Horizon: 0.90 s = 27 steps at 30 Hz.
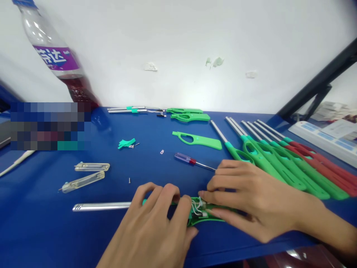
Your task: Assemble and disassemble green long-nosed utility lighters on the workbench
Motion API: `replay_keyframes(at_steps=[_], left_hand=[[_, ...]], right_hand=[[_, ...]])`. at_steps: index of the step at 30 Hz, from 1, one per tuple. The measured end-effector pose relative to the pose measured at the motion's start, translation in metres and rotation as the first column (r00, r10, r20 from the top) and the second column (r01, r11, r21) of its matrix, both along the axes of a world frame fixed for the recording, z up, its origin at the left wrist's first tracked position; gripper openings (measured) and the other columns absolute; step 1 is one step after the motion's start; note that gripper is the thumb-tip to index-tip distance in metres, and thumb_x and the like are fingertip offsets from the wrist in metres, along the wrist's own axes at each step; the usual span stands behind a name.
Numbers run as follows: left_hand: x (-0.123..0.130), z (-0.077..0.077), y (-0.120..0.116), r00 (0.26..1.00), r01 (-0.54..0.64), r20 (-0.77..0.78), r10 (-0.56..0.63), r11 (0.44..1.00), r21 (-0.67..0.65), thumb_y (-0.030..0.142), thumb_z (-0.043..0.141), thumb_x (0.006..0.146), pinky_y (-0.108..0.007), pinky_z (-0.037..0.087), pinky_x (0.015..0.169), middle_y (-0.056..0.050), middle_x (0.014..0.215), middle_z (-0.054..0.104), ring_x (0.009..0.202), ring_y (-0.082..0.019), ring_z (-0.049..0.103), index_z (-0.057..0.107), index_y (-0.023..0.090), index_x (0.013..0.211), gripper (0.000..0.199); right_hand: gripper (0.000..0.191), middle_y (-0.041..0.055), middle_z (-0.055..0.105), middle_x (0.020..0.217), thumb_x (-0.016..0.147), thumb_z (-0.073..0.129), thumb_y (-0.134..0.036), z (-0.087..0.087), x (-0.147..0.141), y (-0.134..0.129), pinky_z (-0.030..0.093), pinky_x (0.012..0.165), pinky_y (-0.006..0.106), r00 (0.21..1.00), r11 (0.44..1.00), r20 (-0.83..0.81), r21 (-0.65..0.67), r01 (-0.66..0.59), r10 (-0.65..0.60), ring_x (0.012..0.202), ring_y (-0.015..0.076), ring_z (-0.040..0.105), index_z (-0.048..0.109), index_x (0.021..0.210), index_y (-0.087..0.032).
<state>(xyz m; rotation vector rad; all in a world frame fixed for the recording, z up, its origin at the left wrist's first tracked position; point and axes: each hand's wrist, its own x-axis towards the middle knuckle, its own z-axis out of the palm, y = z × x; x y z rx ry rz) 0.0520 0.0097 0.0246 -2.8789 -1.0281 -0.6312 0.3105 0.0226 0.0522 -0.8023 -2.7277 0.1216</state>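
An opened green stick lighter (206,220) lies at the front of the table, its metal tube (103,206) pointing left. White wires (196,208) show inside its handle shell. My left hand (158,219) grips the lighter where the tube meets the handle, fingers curled over it. With thumb and fingertips, my right hand (251,197) pinches a clear fuel tank (203,205) in the handle; most of the tank is hidden under the fingers. Just beyond the right hand lies a screwdriver (185,159) with a clear and red handle.
Two clear fuel tanks (92,167) and a screw (129,180) lie at left. Teal pieces (126,143), loose green half shells (198,140) and metal tubes (126,110) lie farther back. Several assembled lighters (267,160) line the right. A bottle (55,56) stands back left.
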Motion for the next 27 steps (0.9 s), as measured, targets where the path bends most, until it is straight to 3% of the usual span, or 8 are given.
replay_keyframes(at_steps=[4,13,21,27], left_hand=[[-0.004,-0.001,-0.001,1.000,-0.005,-0.011,0.005,1.000,-0.025,0.025,0.049,0.105,-0.046,0.052,0.087,-0.006,0.104,0.067,0.092,-0.026,0.065,0.064,0.023,0.113,0.017],[0.002,-0.004,-0.002,0.997,-0.071,-0.007,0.072,0.995,0.072,0.021,0.049,0.101,-0.044,0.054,0.080,-0.011,0.104,0.066,0.093,-0.029,0.064,0.063,0.019,0.116,0.021],[-0.004,0.005,0.001,1.000,0.014,0.015,-0.013,0.992,-0.122,0.020,0.043,0.105,-0.041,0.053,0.083,-0.005,0.112,0.068,0.095,-0.025,0.065,0.064,0.024,0.110,0.022],[-0.007,0.005,0.008,0.998,0.064,-0.015,-0.066,0.987,-0.148,0.021,0.044,0.106,-0.040,0.051,0.083,-0.002,0.116,0.069,0.095,-0.023,0.066,0.065,0.029,0.119,0.025]], right_hand=[[0.011,-0.0014,0.069,0.090,0.100,0.061,-0.029,0.000,0.000,0.000,0.036,0.075,0.035,1.000,1.000,0.010,0.012,0.013,-0.013,0.075,0.0152,0.059,0.066,0.105,-0.021],[0.019,0.0007,0.066,0.089,0.104,0.058,-0.027,-0.005,0.002,0.003,0.040,0.076,0.035,0.998,0.992,0.039,0.116,-0.043,0.039,0.077,0.0144,0.060,0.068,0.115,-0.015],[0.024,0.0007,0.064,0.085,0.105,0.055,-0.026,-0.003,0.001,0.003,0.040,0.074,0.034,0.997,0.985,0.078,0.168,-0.035,0.022,0.075,0.0146,0.059,0.068,0.122,-0.014],[0.025,0.0007,0.065,0.086,0.105,0.056,-0.027,-0.004,0.002,0.002,0.040,0.074,0.034,0.997,0.988,0.078,0.150,-0.023,0.011,0.076,0.0143,0.060,0.068,0.122,-0.015]])
